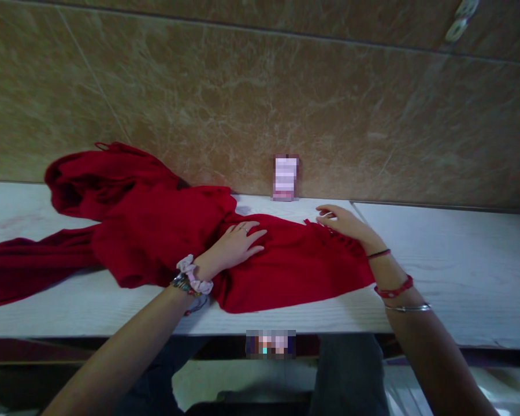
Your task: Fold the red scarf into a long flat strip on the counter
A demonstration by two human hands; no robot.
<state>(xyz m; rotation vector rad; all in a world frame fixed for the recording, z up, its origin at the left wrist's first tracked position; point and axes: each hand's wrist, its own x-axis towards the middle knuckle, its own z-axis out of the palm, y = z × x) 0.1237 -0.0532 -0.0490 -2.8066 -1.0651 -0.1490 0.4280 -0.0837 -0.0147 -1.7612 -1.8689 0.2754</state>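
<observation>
A red cloth garment (281, 271) lies on the white wood-grained table (450, 271), seemingly being smoothed, left hand (236, 247) spread upon it, right hand (343, 222), fingers parted, at its gathered end, likely needing straightening next.

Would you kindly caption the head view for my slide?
Left hand on a red garment, right hand near its edge, white tabletop beneath.

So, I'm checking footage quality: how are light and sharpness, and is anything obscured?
Head view: dim, darkest below the white wood-grain tabletop; head view: folds of the red cloth garment lose detail in shadow; head view: slightly soft, blocky pixelation covers a pale rectangle by the brown marbled wall and another patch lower down.
</observation>
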